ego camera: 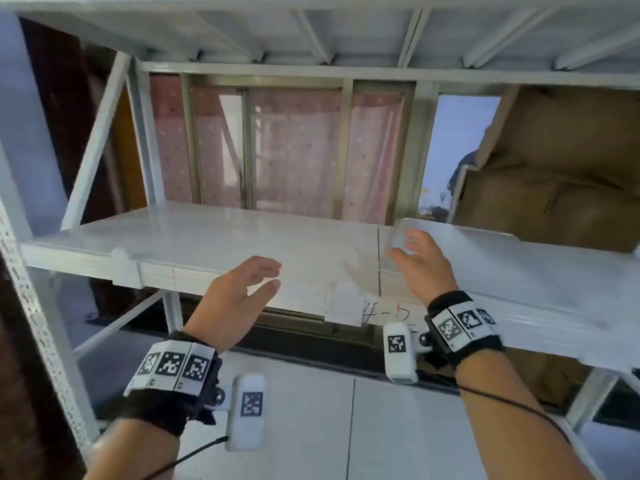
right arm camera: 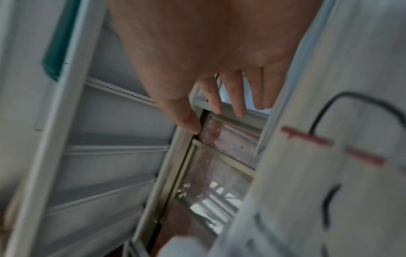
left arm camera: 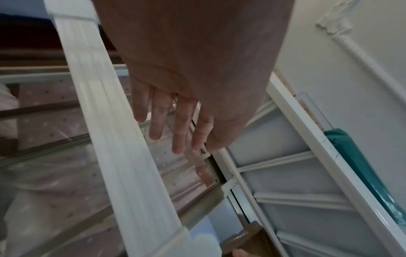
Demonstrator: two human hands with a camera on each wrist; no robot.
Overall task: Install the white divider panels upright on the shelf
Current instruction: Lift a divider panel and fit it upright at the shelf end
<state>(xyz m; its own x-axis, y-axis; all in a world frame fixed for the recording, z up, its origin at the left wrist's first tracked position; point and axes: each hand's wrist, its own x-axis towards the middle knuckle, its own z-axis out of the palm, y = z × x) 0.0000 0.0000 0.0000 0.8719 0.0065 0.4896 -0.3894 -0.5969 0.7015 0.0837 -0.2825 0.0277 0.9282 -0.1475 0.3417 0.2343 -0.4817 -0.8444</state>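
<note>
The white shelf board (ego camera: 225, 237) runs across the head view, with two white clips (ego camera: 126, 268) (ego camera: 346, 303) on its front edge. A pale, nearly see-through divider panel (ego camera: 393, 233) stands upright on the board near a thin dark seam (ego camera: 379, 261). My right hand (ego camera: 403, 244) is spread open at this panel, thumb and fingers on either side; I cannot tell whether they touch it. My left hand (ego camera: 272, 275) hovers open over the front edge, holding nothing. The wrist views show straight fingers (left arm camera: 175, 125) (right arm camera: 237, 97) beside the shelf's front rail (left arm camera: 114, 139).
Brown cardboard boxes (ego camera: 554, 168) fill the right end of the shelf. A window with a pink curtain (ego camera: 294, 150) is behind. The upper shelf's ribbed underside (ego camera: 311, 29) is overhead, and a perforated post (ego camera: 31, 306) stands at the left. Handwriting (ego camera: 384, 311) marks the front rail.
</note>
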